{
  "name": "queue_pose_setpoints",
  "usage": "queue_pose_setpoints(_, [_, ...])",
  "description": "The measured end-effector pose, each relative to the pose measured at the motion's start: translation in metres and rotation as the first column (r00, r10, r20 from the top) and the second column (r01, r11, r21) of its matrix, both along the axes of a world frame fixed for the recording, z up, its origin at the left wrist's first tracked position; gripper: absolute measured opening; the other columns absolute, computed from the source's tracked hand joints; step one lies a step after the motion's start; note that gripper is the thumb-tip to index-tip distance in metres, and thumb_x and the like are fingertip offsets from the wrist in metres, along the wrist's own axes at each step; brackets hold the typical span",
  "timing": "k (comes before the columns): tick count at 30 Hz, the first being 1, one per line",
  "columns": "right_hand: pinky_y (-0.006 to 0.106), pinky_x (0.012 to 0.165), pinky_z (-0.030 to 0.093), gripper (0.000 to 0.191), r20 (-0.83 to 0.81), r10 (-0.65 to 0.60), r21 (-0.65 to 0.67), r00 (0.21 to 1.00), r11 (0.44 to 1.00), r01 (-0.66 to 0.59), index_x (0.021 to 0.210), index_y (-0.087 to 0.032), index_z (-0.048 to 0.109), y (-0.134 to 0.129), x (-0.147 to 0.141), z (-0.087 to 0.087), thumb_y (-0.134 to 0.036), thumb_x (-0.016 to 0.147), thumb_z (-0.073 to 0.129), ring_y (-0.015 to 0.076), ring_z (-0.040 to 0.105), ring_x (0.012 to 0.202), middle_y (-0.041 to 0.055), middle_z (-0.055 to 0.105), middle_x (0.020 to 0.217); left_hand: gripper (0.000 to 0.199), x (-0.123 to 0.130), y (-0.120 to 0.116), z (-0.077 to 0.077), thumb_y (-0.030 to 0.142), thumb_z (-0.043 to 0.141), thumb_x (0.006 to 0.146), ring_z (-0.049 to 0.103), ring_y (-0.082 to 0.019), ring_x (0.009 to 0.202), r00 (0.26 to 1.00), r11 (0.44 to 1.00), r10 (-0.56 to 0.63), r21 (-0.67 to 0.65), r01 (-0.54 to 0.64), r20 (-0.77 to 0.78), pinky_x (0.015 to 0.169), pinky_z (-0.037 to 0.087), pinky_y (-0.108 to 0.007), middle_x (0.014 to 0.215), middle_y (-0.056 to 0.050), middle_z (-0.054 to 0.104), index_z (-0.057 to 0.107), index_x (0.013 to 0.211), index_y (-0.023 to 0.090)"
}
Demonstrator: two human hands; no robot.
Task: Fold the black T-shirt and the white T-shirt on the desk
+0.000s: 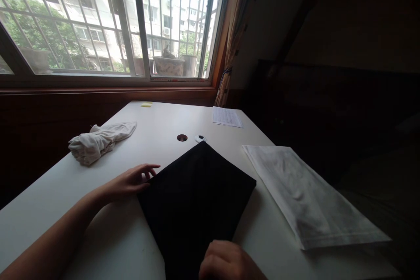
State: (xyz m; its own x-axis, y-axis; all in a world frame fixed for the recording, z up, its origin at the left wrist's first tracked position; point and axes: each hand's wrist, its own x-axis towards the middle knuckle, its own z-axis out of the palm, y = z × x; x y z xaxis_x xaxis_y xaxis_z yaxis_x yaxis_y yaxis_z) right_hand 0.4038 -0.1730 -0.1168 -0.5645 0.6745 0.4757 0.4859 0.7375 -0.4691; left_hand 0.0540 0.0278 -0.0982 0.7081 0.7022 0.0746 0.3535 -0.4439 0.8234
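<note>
Head feed only, two bare hands in view. Black cloth lay in the middle of the worktop, one corner pointing away toward the window, near end running out of frame at the bottom. I read its spot as chosen for reach: square in front of the person, both hands able to get at its edges. Left hand was at the left corner, fingers loosely apart, thumb side touching the edge; looked to me like light contact to steady or straighten that corner, no clamp on it. Right hand was low in frame over the near right edge, fingers curled; I couldn't tell if cloth was pinched inside, since the knuckles hid it. Flat folded white cloth lay to the right, well apart from the black one, probably there to leave the middle free for handling. Crumpled white cloth sat bunched at the left edge, likely out of the way too. Papers and a yellow note lay at the far side, beyond the hands' working area.
</note>
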Motion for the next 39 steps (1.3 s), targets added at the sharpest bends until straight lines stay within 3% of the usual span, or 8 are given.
queue_pose_setpoints(2, [0.024, 0.056, 0.046, 0.037, 0.056, -0.213, -0.141, 0.975, 0.966, 0.219, 0.090, -0.024, 0.062, 0.004, 0.022, 0.018, -0.051, 0.105, 0.041, 0.0139, 0.064, 0.062, 0.0002, 0.065, 0.073, 0.047, 0.002, 0.001, -0.001, 0.040, 0.058, 0.100, 0.062, -0.018, 0.093, 1.000, 0.999, 0.003, 0.037, -0.003, -0.008, 0.081, 0.054, -0.030, 0.119, -0.005, 0.063, 0.047, 0.145, 0.032])
queue_pose_setpoints(5, [0.027, 0.063, 0.055, 0.042, 0.159, -0.560, -0.275, 0.813, 0.766, 0.581, 0.135, -0.025, 0.052, 0.009, 0.055, 0.031, -0.052, 0.104, 0.043, 0.0202, 0.073, 0.077, 0.0047, 0.072, 0.093, 0.044, 0.007, 0.002, -0.003, 0.040, 0.058, 0.100, 0.064, -0.018, 0.088, 0.998, 0.994, 0.057, 0.093, -0.056, -0.011, 0.079, 0.054, -0.030, 0.110, -0.003, 0.067, 0.050, 0.142, 0.031])
queue_pose_setpoints(10, [0.041, 0.086, 0.061, 0.064, 0.237, -0.722, -0.279, 0.650, 0.590, 0.757, 0.157, -0.032, 0.030, 0.027, 0.085, 0.023, -0.063, 0.101, 0.037, 0.0300, 0.069, 0.115, 0.0130, 0.057, 0.146, 0.045, 0.014, 0.003, -0.004, 0.038, 0.060, 0.098, 0.065, -0.016, 0.077, 0.994, 0.987, 0.106, 0.124, -0.102, -0.026, 0.070, 0.053, -0.029, 0.102, -0.002, 0.069, 0.051, 0.141, 0.030])
queue_pose_setpoints(19, [0.047, 0.106, 0.048, 0.062, 0.260, -0.728, -0.360, 0.635, 0.537, 0.763, 0.153, -0.028, 0.040, 0.099, 0.119, -0.002, -0.051, 0.095, 0.048, 0.0316, 0.059, 0.126, 0.0144, 0.057, 0.135, 0.060, 0.008, -0.010, 0.011, 0.035, 0.070, 0.092, 0.059, -0.013, 0.069, 1.000, 0.984, -0.010, -0.176, 0.006, -0.020, 0.061, 0.048, -0.024, 0.089, 0.003, 0.058, 0.044, 0.146, 0.034])
queue_pose_setpoints(25, [0.045, 0.110, 0.044, 0.049, 0.091, -0.712, -0.347, 0.696, 0.633, 0.692, 0.138, -0.024, 0.056, 0.164, 0.117, -0.009, -0.035, 0.091, 0.050, 0.0278, 0.057, 0.126, 0.0124, 0.058, 0.134, 0.103, 0.011, -0.034, 0.027, 0.023, 0.091, 0.069, 0.075, -0.027, 0.087, 0.961, 0.668, -0.268, -0.707, 0.232, 0.062, 0.071, 0.061, -0.035, 0.112, -0.001, 0.067, 0.029, 0.149, 0.046])
queue_pose_setpoints(29, [0.039, 0.108, 0.044, 0.044, 0.014, -0.727, -0.305, 0.687, 0.651, 0.695, 0.133, -0.023, 0.058, 0.206, 0.112, -0.009, -0.033, 0.090, 0.051, 0.0242, 0.057, 0.124, 0.0096, 0.061, 0.132, 0.081, 0.019, -0.039, 0.030, 0.034, 0.085, 0.079, 0.077, -0.029, 0.085, 0.950, 0.576, -0.283, -0.769, 0.279, 0.133, 0.074, 0.063, -0.041, 0.106, -0.003, 0.070, 0.038, 0.145, 0.040])
queue_pose_setpoints(34, [0.036, 0.085, 0.055, 0.036, -0.055, -0.744, -0.280, 0.666, 0.651, 0.705, 0.121, -0.024, 0.066, 0.235, 0.116, -0.010, -0.038, 0.090, 0.053, 0.0221, 0.067, 0.089, 0.0054, 0.070, 0.099, 0.047, 0.019, -0.025, 0.023, 0.043, 0.069, 0.093, 0.073, -0.020, 0.070, 0.993, 0.780, -0.027, -0.619, 0.091, 0.113, 0.066, 0.059, -0.033, 0.092, 0.000, 0.064, 0.051, 0.136, 0.032])
queue_pose_setpoints(39, [0.038, 0.090, 0.054, 0.035, -0.114, -0.740, -0.216, 0.663, 0.670, 0.710, 0.107, -0.019, 0.072, 0.241, 0.120, -0.013, -0.040, 0.091, 0.049, 0.0229, 0.066, 0.092, 0.0109, 0.069, 0.109, 0.040, 0.019, -0.003, 0.008, 0.051, 0.063, 0.095, 0.070, -0.025, 0.095, 0.953, 0.936, 0.278, -0.256, -0.241, 0.119, 0.084, 0.058, -0.037, 0.101, -0.005, 0.069, 0.062, 0.124, 0.024])
